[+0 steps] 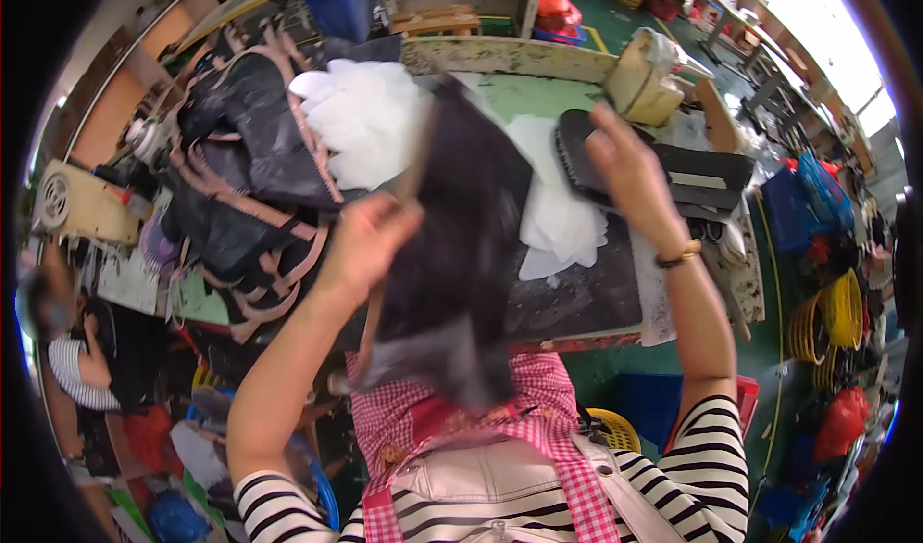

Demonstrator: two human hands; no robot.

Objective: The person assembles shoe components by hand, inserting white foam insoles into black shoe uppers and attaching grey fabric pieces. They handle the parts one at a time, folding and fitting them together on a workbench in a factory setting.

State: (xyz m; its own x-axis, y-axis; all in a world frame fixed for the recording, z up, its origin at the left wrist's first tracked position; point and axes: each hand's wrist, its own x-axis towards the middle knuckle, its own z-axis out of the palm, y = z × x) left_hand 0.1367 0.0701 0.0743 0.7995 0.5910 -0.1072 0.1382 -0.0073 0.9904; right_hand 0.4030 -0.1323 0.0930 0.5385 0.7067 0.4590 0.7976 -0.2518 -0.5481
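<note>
My left hand point(370, 245) pinches the edge of a large black sheet-like piece point(457, 206) with a tan strip along its side. The piece hangs in front of me above the table's near edge, blurred by motion. My right hand point(630, 168) is raised at the right with fingers stretched, apart from the piece. Close to it lies a black rounded object point(577, 153) with a notched rim, partly hidden; its kind I cannot make out. Thin white leaf-shaped sheets point(361, 125) are heaped behind my left hand, and further white sheets point(562, 230) lie between the black piece and my right hand.
Black pieces with pinkish edging point(240, 120) are piled on the table's left. A cream-coloured container point(642, 81) stands at the back right, and a beige machine point(87, 202) at the far left. Another person point(82, 370) sits at the left. Yellow baskets point(841, 312) stand at the right.
</note>
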